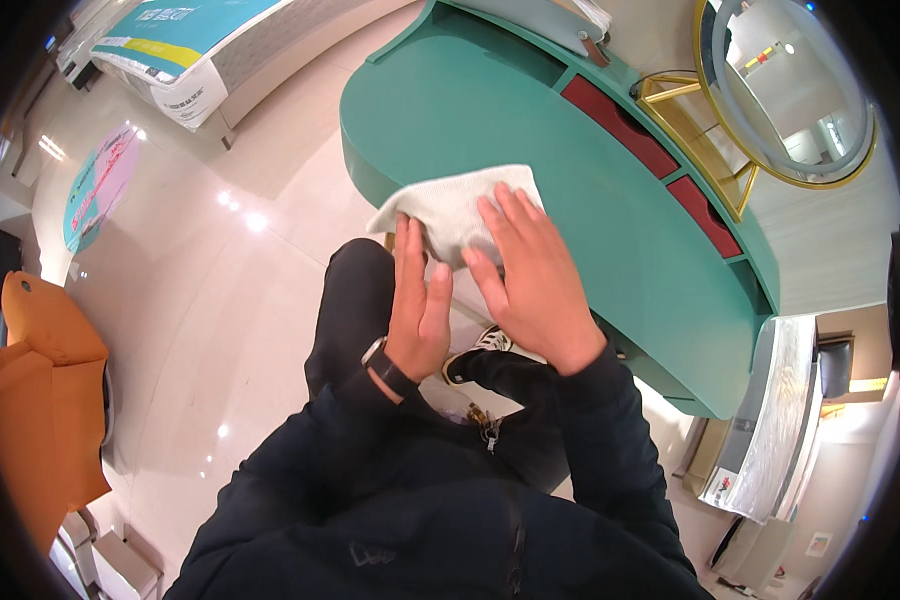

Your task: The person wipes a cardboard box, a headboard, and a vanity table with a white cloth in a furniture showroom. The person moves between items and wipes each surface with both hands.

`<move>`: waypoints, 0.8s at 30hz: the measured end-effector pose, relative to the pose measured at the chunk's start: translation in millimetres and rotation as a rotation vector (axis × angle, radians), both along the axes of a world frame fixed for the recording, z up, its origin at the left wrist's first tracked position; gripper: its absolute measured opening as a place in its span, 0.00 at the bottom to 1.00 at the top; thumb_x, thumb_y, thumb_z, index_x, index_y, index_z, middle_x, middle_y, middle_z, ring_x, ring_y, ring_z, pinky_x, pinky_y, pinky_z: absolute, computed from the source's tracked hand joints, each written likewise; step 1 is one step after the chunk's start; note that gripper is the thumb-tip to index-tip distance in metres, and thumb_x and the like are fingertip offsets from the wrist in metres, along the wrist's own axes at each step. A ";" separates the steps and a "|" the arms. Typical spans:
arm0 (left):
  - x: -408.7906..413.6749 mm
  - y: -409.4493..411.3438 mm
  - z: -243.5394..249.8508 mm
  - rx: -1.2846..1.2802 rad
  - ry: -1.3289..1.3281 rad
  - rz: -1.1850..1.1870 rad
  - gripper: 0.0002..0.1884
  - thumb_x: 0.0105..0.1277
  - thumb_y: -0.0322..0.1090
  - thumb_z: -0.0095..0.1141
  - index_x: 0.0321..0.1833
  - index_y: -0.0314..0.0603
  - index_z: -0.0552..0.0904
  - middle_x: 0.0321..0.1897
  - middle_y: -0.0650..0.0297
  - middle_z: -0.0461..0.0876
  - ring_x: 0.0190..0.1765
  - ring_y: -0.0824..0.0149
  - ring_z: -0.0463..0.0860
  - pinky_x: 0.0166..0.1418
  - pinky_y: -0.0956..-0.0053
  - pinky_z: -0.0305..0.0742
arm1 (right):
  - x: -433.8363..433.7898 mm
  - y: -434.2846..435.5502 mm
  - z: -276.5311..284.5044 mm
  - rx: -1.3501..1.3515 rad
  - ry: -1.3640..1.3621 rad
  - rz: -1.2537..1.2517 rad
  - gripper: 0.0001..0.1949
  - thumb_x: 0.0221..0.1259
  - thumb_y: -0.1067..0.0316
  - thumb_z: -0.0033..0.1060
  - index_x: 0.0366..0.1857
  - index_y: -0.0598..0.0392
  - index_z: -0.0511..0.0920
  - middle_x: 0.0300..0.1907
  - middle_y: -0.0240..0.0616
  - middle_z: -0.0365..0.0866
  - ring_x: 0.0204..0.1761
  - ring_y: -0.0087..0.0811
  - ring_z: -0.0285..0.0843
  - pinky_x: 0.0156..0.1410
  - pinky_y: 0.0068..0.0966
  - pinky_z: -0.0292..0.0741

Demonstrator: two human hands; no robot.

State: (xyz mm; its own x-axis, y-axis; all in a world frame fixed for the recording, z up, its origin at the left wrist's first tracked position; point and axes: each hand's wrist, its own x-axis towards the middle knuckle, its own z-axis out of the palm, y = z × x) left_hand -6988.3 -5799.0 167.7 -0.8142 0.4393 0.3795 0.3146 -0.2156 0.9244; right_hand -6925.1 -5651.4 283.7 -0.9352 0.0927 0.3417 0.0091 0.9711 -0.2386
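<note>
A white knit cloth (457, 199) spreads over the front edge of a green curved desk (450, 112), its left corner jutting past that edge. My right hand (532, 277) lies back-up across the cloth's right part, fingers somewhat apart and thumb at its near edge. At the lower left of the cloth, my left hand (418, 315) touches it with the fingertips, the thumb standing apart. A fold hides part of those fingertips. A dark-strapped watch (386, 367) circles my left wrist. Whether the cloth rests flat on the desk under my fingers is hard to see.
Dark red drawers (621, 124) line the desk's back ledge, with a round gold-framed mirror (787, 90) beyond. A wrapped mattress (187, 45) lies at upper left, another mattress (765, 427) at right. An orange chair (45, 405) stands at left. My knee (356, 300) is close to the desk.
</note>
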 end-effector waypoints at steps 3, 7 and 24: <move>-7.1 -2.3 7.6 -0.018 -0.022 0.001 0.38 0.95 0.45 0.38 0.93 0.19 0.48 0.96 0.32 0.40 0.98 0.36 0.40 0.98 0.48 0.39 | 10.1 -5.6 10.0 -0.004 -0.031 0.004 0.30 0.84 0.52 0.64 0.78 0.64 0.79 0.83 0.66 0.74 0.85 0.67 0.69 0.90 0.54 0.66; -37.0 -1.7 10.5 -0.045 0.061 0.101 0.39 0.95 0.46 0.39 0.94 0.20 0.47 0.96 0.32 0.42 0.97 0.37 0.44 0.97 0.49 0.42 | -14.1 -11.8 11.0 -0.057 -0.049 0.044 0.30 0.85 0.50 0.62 0.78 0.63 0.79 0.83 0.67 0.73 0.86 0.66 0.68 0.92 0.54 0.64; -389.2 32.5 65.9 -0.209 -0.318 -0.488 0.40 0.94 0.63 0.37 0.87 0.33 0.74 0.78 0.55 0.84 0.75 0.65 0.82 0.84 0.69 0.71 | -242.0 14.9 -16.6 -0.006 -0.010 -0.140 0.41 0.88 0.35 0.48 0.84 0.66 0.73 0.87 0.72 0.65 0.91 0.66 0.59 0.96 0.52 0.52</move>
State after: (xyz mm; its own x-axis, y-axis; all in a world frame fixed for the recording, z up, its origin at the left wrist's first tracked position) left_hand -7377.5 -5766.5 233.7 -0.5598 0.8285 0.0169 -0.0725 -0.0693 0.9950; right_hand -7167.1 -5636.6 267.1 -0.9163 0.2245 0.3316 0.1465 0.9586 -0.2441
